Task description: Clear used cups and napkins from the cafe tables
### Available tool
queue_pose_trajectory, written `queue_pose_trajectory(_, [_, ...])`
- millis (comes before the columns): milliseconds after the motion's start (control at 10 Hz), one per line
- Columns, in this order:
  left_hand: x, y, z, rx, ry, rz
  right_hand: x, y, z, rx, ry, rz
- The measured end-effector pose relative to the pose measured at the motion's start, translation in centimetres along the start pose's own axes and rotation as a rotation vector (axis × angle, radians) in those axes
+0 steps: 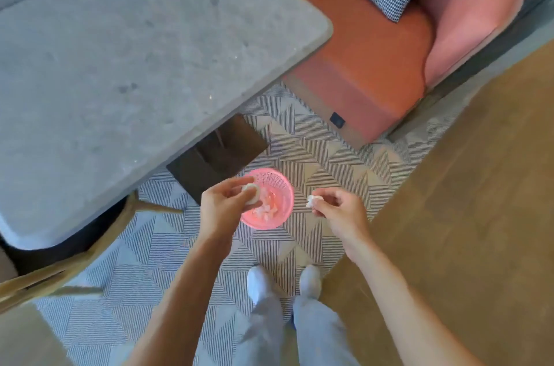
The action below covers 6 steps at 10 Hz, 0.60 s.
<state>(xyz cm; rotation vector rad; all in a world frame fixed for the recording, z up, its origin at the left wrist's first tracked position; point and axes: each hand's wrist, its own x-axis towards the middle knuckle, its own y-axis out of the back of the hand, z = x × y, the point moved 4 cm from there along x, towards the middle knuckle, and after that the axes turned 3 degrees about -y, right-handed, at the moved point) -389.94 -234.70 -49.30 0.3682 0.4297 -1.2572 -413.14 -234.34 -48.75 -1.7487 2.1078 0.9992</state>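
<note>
Over the pink mesh basket (277,186) on the patterned floor, beside the table (120,66) corner.
My left hand (223,205) grips a white cup (251,193) above its rim; my right hand (338,206) pinches a crumpled napkin (312,200) just beside it; white scraps lie inside.

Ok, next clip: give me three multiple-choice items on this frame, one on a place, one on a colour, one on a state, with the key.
1. Where does the basket stand?
A. on the table
B. on the patterned floor
C. on the sofa

2. What colour is the basket?
A. pink
B. green
C. black

3. What is the right hand doing?
A. hanging open
B. pressing the table
C. pinching a white scrap

Key: 1 B, it sits on the striped floor near the feet; 2 A, its mesh wall is pink; 3 C, fingertips hold the scrap beside the basket.
</note>
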Motion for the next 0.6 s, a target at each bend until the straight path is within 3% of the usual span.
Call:
queue_pose_trajectory(400, [18.8,-5.8,-25.7,0.087,0.276,0.166,22.6,-15.1,19.3,-0.238,-0.101,-0.088])
queue_pose_trajectory(600, [21.9,-6.4,-34.4,0.038,0.424,0.102,27.2,-18.2,26.6,-0.250,-0.143,-0.188])
